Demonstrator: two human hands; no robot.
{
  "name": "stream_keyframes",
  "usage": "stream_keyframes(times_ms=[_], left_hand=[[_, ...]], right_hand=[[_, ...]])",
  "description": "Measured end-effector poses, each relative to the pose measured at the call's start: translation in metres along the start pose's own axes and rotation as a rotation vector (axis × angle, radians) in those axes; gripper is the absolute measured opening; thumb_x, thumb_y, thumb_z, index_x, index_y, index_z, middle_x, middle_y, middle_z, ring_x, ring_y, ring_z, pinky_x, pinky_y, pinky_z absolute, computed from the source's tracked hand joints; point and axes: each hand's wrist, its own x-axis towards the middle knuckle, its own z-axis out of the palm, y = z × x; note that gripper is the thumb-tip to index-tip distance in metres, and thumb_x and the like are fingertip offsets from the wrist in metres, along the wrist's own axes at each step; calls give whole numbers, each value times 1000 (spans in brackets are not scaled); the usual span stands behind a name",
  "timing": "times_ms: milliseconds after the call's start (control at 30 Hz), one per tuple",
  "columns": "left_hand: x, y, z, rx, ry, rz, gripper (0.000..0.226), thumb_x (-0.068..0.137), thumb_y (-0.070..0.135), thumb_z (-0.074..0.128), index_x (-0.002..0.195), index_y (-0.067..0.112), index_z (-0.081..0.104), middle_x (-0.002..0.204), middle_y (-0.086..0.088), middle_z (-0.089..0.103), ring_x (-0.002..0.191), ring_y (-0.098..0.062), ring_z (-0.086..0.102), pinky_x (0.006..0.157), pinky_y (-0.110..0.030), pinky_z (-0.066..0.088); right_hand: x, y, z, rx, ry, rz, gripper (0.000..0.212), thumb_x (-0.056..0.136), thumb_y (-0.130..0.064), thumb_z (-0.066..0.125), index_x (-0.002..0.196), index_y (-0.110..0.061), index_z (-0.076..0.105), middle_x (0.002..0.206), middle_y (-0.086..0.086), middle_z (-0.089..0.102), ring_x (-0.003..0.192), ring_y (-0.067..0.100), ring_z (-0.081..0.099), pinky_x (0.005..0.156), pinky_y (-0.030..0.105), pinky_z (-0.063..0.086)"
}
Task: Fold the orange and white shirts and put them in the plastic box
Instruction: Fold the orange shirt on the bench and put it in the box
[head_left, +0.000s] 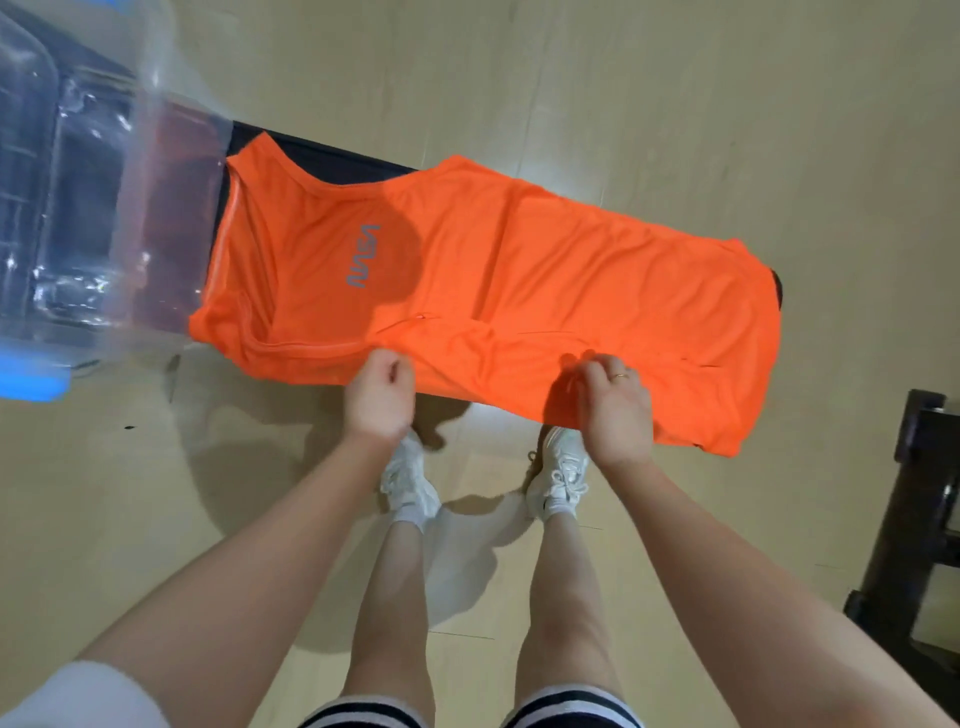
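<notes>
An orange shirt (519, 270) with a grey logo lies spread across a narrow black bench (332, 156), collar end to the left. My left hand (376, 395) pinches the shirt's near edge around its middle. My right hand (615, 405), wearing a ring, grips the same near edge further right, where the cloth hangs over the bench side. A clear plastic box (104, 208) stands at the bench's left end, touching the shirt's collar side. No white shirt shows in this view.
A pale wooden floor (675, 104) surrounds the bench. A blue lid or base (31, 374) lies under the box at far left. Dark furniture (914, 519) stands at the right edge. My feet in white sneakers (410, 483) stand close to the bench.
</notes>
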Motion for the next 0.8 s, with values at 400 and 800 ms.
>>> stream_keyframes(times_ms=[400,800], left_hand=[[-20,85,135,731,-182,439,37,91,16,51,127,8,46,136,-16,35,108,-41,51,86,-51,45],[6,165,139,714,-46,475,36,90,16,49,126,10,49,132,-13,44,114,-38,48,91,-46,43]], right_hand=[[37,162,-40,-108,-8,84,20,90,-15,47,104,-8,58,106,18,61,103,37,50,92,44,32],[118,161,-82,332,-9,129,36,90,-25,48,121,-8,49,129,17,48,119,38,43,99,46,37]])
